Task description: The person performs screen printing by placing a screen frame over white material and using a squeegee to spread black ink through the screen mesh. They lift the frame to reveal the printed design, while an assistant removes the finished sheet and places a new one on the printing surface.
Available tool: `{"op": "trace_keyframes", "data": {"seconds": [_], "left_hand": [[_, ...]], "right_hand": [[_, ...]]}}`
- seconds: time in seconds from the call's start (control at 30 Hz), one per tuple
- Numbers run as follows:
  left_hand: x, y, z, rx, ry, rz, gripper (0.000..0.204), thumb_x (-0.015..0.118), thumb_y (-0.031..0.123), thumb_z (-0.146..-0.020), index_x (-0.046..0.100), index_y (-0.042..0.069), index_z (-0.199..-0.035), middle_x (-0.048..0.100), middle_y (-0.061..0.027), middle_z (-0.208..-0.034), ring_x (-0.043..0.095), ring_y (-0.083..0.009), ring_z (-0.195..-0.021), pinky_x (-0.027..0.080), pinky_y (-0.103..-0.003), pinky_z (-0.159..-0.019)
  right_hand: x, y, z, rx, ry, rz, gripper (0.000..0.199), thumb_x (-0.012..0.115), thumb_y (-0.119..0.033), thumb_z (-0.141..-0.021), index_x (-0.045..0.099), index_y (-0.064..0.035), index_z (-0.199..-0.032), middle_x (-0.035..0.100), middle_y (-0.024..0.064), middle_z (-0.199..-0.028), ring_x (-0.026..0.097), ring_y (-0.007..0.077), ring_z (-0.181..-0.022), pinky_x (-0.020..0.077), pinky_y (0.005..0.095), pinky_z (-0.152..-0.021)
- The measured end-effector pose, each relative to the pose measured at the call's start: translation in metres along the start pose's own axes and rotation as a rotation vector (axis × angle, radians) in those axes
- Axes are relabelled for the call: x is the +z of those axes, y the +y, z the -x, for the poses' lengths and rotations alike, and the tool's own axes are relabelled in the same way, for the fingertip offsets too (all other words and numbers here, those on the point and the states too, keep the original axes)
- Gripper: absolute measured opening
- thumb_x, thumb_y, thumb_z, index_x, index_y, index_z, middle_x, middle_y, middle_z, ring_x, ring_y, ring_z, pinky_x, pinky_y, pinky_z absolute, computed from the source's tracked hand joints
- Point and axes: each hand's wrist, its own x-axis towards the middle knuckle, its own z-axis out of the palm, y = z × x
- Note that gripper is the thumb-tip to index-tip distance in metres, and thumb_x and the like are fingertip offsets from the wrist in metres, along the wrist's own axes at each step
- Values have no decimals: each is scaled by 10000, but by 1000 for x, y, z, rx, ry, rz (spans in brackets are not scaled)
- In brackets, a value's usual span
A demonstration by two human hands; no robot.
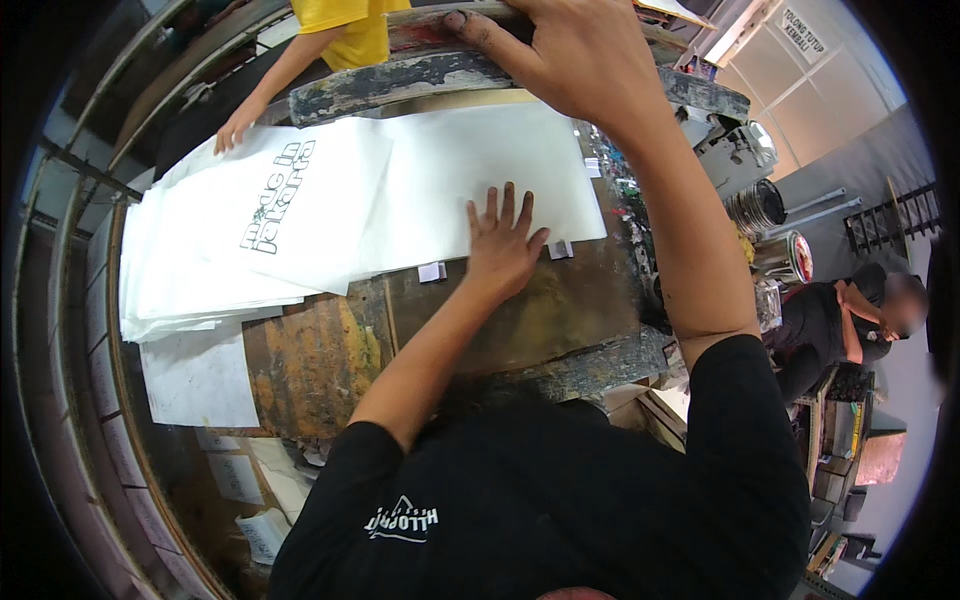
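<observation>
A plain white sheet (pixel 480 140) lies on the stained board (pixel 530 310) in front of me. My left hand (pixel 503 248) rests on its near edge, fingers spread and palm down. At the top of the view my right hand (pixel 590 60) is at a paint-stained wooden frame bar (pixel 425 30), its thumb over the wood and its fingers partly cut off by the picture edge. To the left, a white sheet printed with black lettering (pixel 280 195) overlaps the plain one and tops a loose pile of white sheets (pixel 160 270). Small pale tabs (pixel 432 272) sit along the plain sheet's edge.
A co-worker's hand (pixel 238 128) touches the pile from the far left; the sleeve is yellow. A thick stained beam (pixel 400 85) runs behind the sheets. Paint cans (pixel 785 257) stand at the right, near a seated person (pixel 830 320). Metal rails (pixel 65 300) line the left.
</observation>
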Motion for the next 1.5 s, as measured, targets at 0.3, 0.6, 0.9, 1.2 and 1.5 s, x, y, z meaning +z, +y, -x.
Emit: {"op": "trace_keyframes", "data": {"seconds": [0.3, 0.6, 0.9, 1.2, 1.5], "left_hand": [[28, 15, -13, -157, -111, 33, 542, 400, 386, -1110, 518, 79, -1542, 379, -218, -1662, 275, -453, -1562, 71, -708, -1246], [16, 14, -11, 0, -46, -61, 540, 460, 351, -1085, 518, 40, -1523, 420, -200, -1627, 327, -454, -1525, 152, -705, -1236], [24, 28, -14, 26, -82, -23, 566, 465, 372, -1087, 489, 50, -1552, 381, -186, -1645, 283, -444, -1543, 153, -699, -1240], [-33, 20, -10, -157, 119, 119, 700, 610, 505, -1016, 509, 43, -1533, 479, -233, -1575, 427, -435, -1464, 290, -609, -1223], [-206, -42, 46, -605, 147, 827, 1015, 997, 249, -707, 481, -77, -1518, 747, -163, -1174, 726, -227, -1073, 577, -356, -953]], "right_hand": [[10, 3, 7, -5, 46, -5, 593, 526, -607, -1011, 660, -79, -778, 631, 102, -692, 590, 236, -677, 410, 436, -836], [11, 13, -11, -37, 35, -72, 641, 477, -618, -1036, 662, -75, -749, 602, 70, -645, 554, 197, -613, 426, 429, -832], [15, 23, -14, 23, 48, -68, 599, 505, -586, -1034, 631, -91, -724, 573, 48, -626, 525, 163, -561, 489, 411, -748], [6, 7, -19, 159, -146, -61, 592, 521, -617, -1023, 597, -95, -756, 619, 32, -708, 532, 151, -629, 477, 343, -597], [51, -8, 120, -139, -334, -54, 377, 738, -411, -910, 694, -120, -1145, 689, 116, -1067, 649, 311, -1019, 474, 479, -876]]}}
